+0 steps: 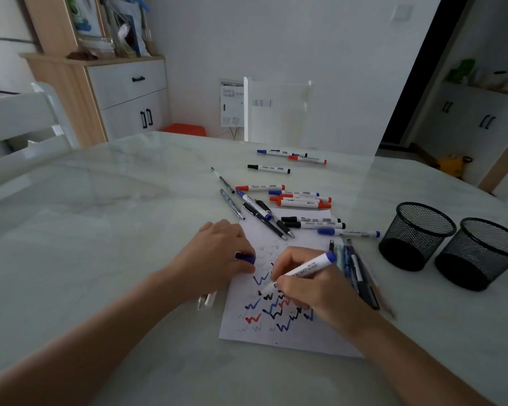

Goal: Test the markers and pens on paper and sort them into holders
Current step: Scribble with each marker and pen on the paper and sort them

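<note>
Our right hand point(311, 288) sits nearest, its grip pinching a white whiteboard marker with a blue end point(305, 269), tip down on the white sheet of scribbled paper point(276, 338) among blue, black and red zigzags. Our left hand point(214, 256) rests at the sheet's left edge, fingers curled round a small blue cap point(245, 257). We judge this the testing step. Next we would need to join cap and tip, then carry the marker right to one of the two black wire-mesh holders point(417, 235), which stand near the paper on the pale marble desk point(100, 230). We see no pens in them, and many loose markers point(299, 200) lie beyond the sheet.
</note>
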